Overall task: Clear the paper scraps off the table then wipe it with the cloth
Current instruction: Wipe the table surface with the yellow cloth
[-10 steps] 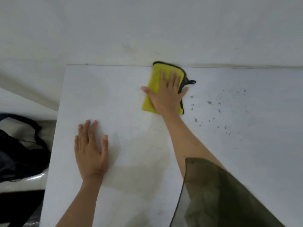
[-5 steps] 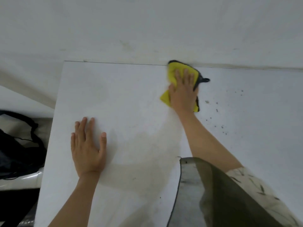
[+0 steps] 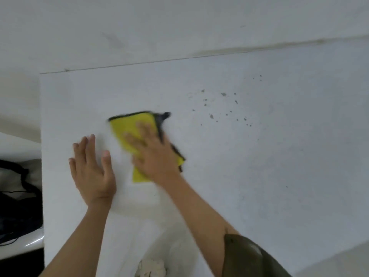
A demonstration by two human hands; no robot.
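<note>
Head view: right hand (image 3: 155, 156) pressed flat, fingers spread, on yellow cloth (image 3: 130, 126) mid-wipe; left hand (image 3: 91, 172) flat, fingers straight, on table (image 3: 279, 176) just beside it; no scraps visible on top; dark specks (image 3: 223, 104) beyond right fingertips likely left to wipe

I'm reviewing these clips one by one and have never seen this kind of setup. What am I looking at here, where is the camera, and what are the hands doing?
There is no machine: a person wears one wide-angle camera on the head, looking down at their own arms. The white table stands against a wall. The left hand lies flat on it, fingers straight, holding nothing. The right hand presses flat on a yellow cloth with a dark edge; it is blurred. Small dark specks dot the table to the right of the cloth. A black bag lies off the table's left edge.
</note>
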